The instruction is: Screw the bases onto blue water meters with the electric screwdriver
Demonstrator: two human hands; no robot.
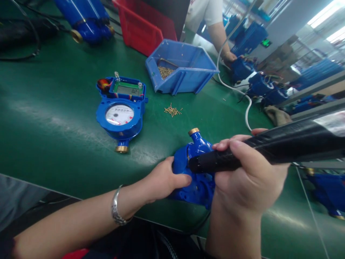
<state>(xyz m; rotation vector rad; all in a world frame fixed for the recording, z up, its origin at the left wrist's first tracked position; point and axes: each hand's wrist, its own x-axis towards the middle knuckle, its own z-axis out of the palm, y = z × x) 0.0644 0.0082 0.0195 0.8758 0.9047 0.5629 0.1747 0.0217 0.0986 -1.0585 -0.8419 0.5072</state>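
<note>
My left hand grips the near left side of a blue water meter with brass threaded ends, its thumb lying on top of the housing. Wrapped round a black power screwdriver is my right hand. The tool's front end rests against the meter's upper part; its tip is hidden. Left of them, a second blue meter lies face up with its display compartment uncovered. A small pile of brass screws lies between the meters and a blue bin.
The blue bin holds more small brass screws. A red bin stands behind it. A white cable crosses the green table. At the back right, another person's hand touches a blue meter. More blue meters stand at right and upper left.
</note>
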